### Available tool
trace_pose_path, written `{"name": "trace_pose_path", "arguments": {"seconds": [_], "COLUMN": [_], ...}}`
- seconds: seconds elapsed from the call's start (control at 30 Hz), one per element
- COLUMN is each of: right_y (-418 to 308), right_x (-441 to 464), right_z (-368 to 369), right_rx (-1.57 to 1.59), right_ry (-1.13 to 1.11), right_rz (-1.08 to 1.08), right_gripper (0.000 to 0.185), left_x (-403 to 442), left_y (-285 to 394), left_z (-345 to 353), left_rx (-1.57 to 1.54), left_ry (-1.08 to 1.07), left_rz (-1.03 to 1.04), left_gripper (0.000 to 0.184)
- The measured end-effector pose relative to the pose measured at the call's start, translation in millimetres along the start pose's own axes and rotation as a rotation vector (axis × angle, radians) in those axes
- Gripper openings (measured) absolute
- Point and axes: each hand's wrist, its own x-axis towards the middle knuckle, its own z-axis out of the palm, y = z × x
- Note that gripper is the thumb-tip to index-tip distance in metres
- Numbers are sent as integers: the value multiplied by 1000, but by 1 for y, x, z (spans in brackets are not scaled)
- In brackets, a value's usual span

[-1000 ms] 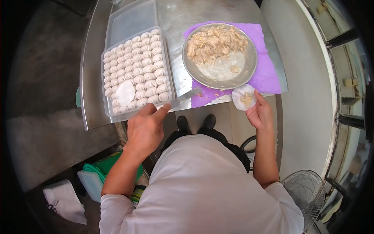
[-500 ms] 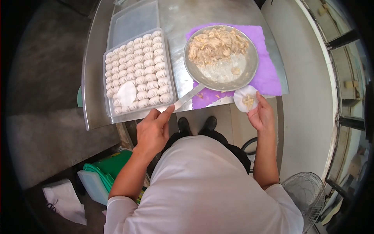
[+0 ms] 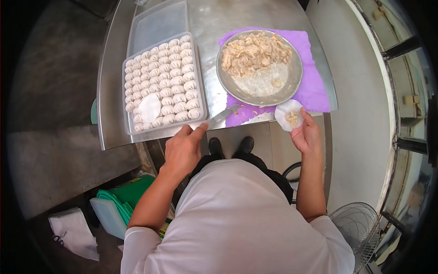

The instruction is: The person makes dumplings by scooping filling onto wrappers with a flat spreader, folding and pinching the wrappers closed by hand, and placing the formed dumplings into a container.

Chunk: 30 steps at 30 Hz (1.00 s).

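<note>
My left hand (image 3: 181, 148) is closed around a flat metal filling spatula (image 3: 220, 118), whose blade points at the purple cloth (image 3: 315, 82). In my right hand (image 3: 306, 133) lies a round dumpling wrapper (image 3: 284, 112) with a small dab of filling (image 3: 292, 119) on it, held by the fingers near the table's front edge. Just beyond it sits a metal pan (image 3: 299, 75) of pale, shredded-looking filling (image 3: 255, 52). Left of the spatula, a clear plastic tray (image 3: 200, 93) holds rows of pleated dumplings (image 3: 175, 73). A loose wrapper (image 3: 149, 108) rests on the front-left dumplings.
Behind the tray lies a clear plastic lid (image 3: 157, 27) on the steel table (image 3: 214, 18). Bits of filling dot the cloth. Below left are a green bag (image 3: 132, 194) and white sheet with scissors (image 3: 75, 233). A wire fan (image 3: 358, 230) stands at lower right.
The spatula's blade tip has come down from the pan's rim to over the cloth, and my left hand has shifted slightly right and down. My right hand with the wrapper has barely moved.
</note>
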Motion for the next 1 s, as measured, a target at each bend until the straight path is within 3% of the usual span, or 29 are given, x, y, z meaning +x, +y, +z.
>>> {"name": "trace_pose_path", "arguments": {"seconds": [0.1,0.17,0.3,0.47,0.6,0.67,0.77,0.9,0.97,1.0], "right_y": [-2,-7,-4,-5,-7,-8,-11,-19,-21,-21], "right_x": [-2,-2,-3,6,10,11,12,8,5,4], "right_z": [-2,-12,-1,8,9,11,21,24,25,26], "right_rx": [45,130,132,79,97,122,117,113,86,85], "right_ry": [-10,-121,-25,-47,-56,-107,-103,-95,-91,-91], "right_rz": [13,135,102,32,20,21,12,21,37,36], "right_gripper": [39,43,44,45,45,46,46,46,45,45], "left_x": [-2,-3,26,112,134,130,119,100,84,84], "left_y": [1,14,39,39,39,38,41,59,64,65], "left_z": [-11,-29,-41,12,32,31,33,24,34,34], "left_rx": [52,-66,-265,-106,-47,-204,-443,-552,-397,-373], "left_ry": [-27,-13,2,-76,-160,-321,-406,-432,-151,-149], "left_rz": [-18,-60,120,229,250,218,70,54,354,368], "left_gripper": [40,41,44,37,37,37,36,40,46,50]}}
